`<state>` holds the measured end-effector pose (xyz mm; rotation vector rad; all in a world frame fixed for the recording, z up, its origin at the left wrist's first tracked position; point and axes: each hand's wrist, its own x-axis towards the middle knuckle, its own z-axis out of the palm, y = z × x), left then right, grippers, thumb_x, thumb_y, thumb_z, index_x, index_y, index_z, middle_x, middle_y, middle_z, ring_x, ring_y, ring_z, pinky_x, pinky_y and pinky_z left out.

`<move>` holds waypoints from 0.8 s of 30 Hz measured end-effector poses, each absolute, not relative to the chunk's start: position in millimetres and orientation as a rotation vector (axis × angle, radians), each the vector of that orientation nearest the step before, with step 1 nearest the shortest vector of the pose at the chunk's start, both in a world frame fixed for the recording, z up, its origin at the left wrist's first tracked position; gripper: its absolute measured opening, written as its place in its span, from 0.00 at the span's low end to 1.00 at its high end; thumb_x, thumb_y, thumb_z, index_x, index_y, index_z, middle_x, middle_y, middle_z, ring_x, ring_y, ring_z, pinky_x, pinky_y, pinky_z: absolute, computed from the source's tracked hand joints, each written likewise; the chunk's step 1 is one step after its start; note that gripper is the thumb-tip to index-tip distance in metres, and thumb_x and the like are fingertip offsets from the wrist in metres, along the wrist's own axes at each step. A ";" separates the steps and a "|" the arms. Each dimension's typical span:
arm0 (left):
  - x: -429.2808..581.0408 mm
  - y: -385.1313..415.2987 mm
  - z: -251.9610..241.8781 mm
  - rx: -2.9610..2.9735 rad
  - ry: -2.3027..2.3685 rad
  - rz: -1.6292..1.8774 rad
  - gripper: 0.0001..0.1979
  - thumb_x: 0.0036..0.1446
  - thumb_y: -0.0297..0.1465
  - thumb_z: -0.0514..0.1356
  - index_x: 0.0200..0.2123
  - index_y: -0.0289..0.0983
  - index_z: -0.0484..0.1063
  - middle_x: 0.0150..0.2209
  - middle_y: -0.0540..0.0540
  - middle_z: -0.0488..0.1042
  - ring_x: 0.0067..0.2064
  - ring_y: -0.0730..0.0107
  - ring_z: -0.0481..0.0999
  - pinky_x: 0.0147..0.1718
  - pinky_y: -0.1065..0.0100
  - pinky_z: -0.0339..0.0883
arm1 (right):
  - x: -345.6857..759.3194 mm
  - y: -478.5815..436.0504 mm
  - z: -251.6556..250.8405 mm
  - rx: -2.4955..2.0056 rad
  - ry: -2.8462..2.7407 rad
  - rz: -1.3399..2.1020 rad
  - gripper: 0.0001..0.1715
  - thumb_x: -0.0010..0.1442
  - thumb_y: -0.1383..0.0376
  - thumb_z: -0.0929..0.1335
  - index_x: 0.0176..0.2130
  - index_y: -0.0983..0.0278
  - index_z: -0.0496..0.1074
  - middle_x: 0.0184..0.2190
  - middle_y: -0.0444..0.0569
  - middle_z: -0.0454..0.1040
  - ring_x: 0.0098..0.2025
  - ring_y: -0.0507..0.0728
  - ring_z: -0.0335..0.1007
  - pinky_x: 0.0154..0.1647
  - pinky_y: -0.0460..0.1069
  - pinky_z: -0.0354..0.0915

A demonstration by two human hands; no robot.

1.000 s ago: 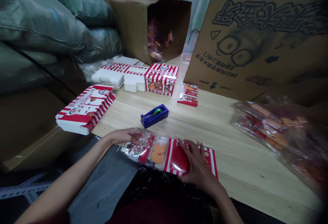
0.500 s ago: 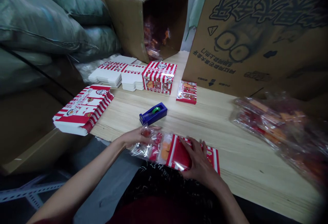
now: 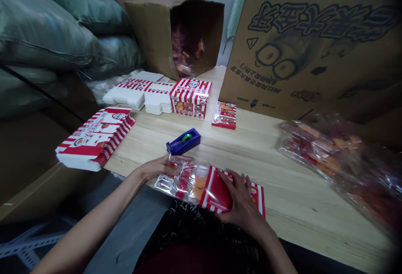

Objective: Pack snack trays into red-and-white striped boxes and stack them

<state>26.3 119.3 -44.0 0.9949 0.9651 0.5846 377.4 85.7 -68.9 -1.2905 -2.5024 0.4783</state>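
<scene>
At the table's front edge, my left hand (image 3: pixel 161 168) grips a clear plastic bag (image 3: pixel 185 177) at its left end. Red and orange packed pieces show through the bag; their kind is unclear. The bag's right end meets the open left side of a flat red-and-white printed carton (image 3: pixel 216 190). My right hand (image 3: pixel 240 198) lies over this carton, fingers across its top and thumb at the near edge, holding it. A blue tape dispenser (image 3: pixel 184 141) with green tape stands just beyond my left hand.
Stacks of folded cartons (image 3: pixel 94 136) lie at left and behind. Beside them are an upright carton (image 3: pixel 190 98) and a small flat pack (image 3: pixel 224 115). Bagged pieces (image 3: pixel 329 152) lie at right. Large cardboard boxes (image 3: pixel 147 35) stand at the back, near stacked sacks (image 3: pixel 40 27).
The view has shifted slightly, so everything sits a little further left. Slightly more of the bag's orange contents shows beside the carton. Both hands keep their hold.
</scene>
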 end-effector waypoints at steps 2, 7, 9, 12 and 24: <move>21.9 118.9 -40.4 1.012 0.982 0.589 0.35 0.51 0.29 0.72 0.64 0.41 0.71 0.58 0.37 0.77 0.53 0.53 0.78 0.49 0.60 0.71 | 373.9 84.2 -70.3 -1.307 -2.485 0.444 0.69 0.43 0.61 0.78 0.74 0.55 0.44 0.69 0.65 0.52 0.72 0.81 0.49 0.73 0.79 0.30; 22.3 127.7 -36.1 1.013 1.020 0.525 0.35 0.49 0.25 0.71 0.62 0.41 0.73 0.54 0.39 0.80 0.45 0.57 0.80 0.38 0.66 0.71 | 370.4 82.0 -72.9 -1.324 -2.490 0.432 0.67 0.42 0.61 0.78 0.73 0.57 0.47 0.68 0.67 0.52 0.72 0.81 0.50 0.73 0.79 0.29; 28.2 131.7 -39.6 0.976 0.983 0.485 0.35 0.48 0.24 0.71 0.61 0.41 0.75 0.52 0.40 0.81 0.44 0.59 0.80 0.36 0.68 0.70 | 372.5 82.8 -72.7 -1.290 -2.525 0.466 0.67 0.42 0.62 0.77 0.73 0.56 0.47 0.69 0.66 0.51 0.73 0.81 0.48 0.73 0.78 0.29; 40.9 133.1 -49.1 0.925 0.948 0.511 0.34 0.47 0.24 0.72 0.60 0.41 0.76 0.51 0.42 0.82 0.43 0.61 0.80 0.34 0.70 0.69 | 378.1 85.1 -71.8 -1.270 -2.529 0.502 0.68 0.43 0.63 0.77 0.73 0.56 0.46 0.69 0.66 0.51 0.74 0.81 0.47 0.73 0.78 0.28; 49.1 122.7 -56.5 0.793 0.913 0.531 0.34 0.44 0.23 0.73 0.58 0.39 0.76 0.47 0.43 0.81 0.44 0.60 0.80 0.39 0.66 0.72 | 376.2 79.6 -64.7 -1.264 -2.491 0.612 0.70 0.43 0.64 0.78 0.74 0.50 0.43 0.70 0.61 0.51 0.74 0.80 0.45 0.73 0.79 0.28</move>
